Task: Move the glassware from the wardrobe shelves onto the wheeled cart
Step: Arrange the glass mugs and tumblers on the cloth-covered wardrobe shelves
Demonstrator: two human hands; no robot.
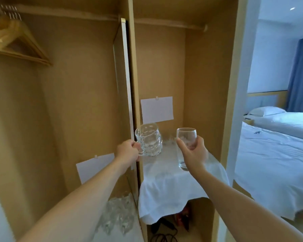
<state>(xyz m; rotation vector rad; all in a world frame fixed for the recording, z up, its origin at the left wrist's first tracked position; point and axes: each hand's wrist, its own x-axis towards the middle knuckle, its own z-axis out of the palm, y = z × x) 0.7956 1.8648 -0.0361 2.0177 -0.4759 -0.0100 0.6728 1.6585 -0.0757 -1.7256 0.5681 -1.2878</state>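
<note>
Open wooden wardrobe (87, 88), two compartments, seen from head height, with a bedroom at the right edge. Left hand (128, 151): fingers curled through and around the handle of a dimpled glass mug (150, 139), which is held upright and clear of the shelf, in front of the central divider (132, 84). Right hand (193, 153): thumb and fingers wrapped round the lower body of a smooth stemless glass (185, 145), held upright above the shelf. Beneath both hands, the right compartment's shelf is covered by a white cloth (170, 186) that drapes over its front edge; small clear glass items sit blurred at the back of this shelf between the two held pieces, and their kind cannot be told. A white paper sheet (157, 109) is clipped to the back panel above them. In the left compartment, below the left forearm, more cut glassware (119, 215) stands on a lower shelf, and a second paper sheet (93, 167) is clipped to the back wall. Wooden hangers (16, 41) hang from the rail at upper left. Dark cables (163, 231) lie under the cloth-covered shelf. At right, a bed (276, 154) with white linen and a blue curtain (301, 75).
</note>
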